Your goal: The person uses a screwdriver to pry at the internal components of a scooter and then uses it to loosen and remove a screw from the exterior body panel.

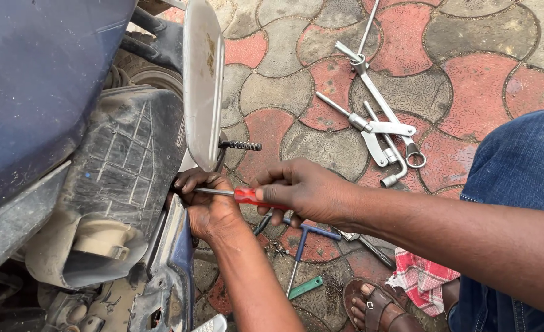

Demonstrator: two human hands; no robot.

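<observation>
Interlocking red-grey pavers under a red-handled steel screwdriver (238, 195), right hand (305, 193) grip pinching it.

The scooter body (50, 123) fills the left, its number plate (202, 80) sticking out edge-on at its right side. Just below that plate, the left hand (207, 206) sits against the scooter, with the right hand (305, 190) beside it holding the screwdriver (235, 195) between them. The wrenches (376, 123) lie on the paving (468, 86) behind, T-handle tools (302, 243) under the hands, cloth (422, 276) and sandalled foot (376, 304) nearest.

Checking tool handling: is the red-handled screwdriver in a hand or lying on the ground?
In hand: the right hand grips the screwdriver, held level above the paving.
</observation>
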